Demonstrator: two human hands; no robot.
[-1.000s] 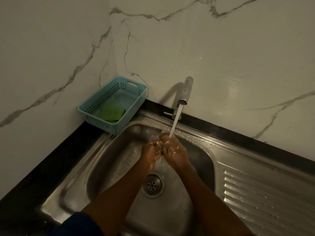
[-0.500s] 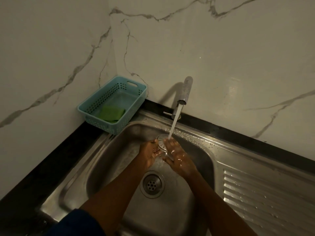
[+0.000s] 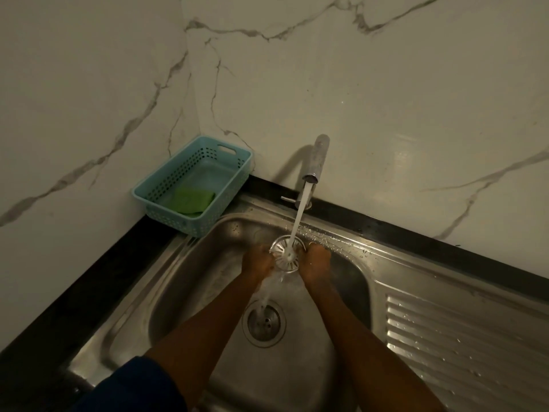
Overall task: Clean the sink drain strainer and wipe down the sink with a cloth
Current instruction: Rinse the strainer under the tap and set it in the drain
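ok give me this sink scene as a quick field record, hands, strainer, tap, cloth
left hand: holding strainer's left edge
right hand: holding strainer's right edge
strainer: out of the drain, held under the stream
tap: running, water hits strainer
drain: open, water falling into it
green cloth: in blue basket, untouched
sink: wet, droplets on rim

A: Counted at the sink: two hands, left hand and right hand; one strainer; one tap.
B: Noted; also one basket; one green cloth; one drain; one sink.
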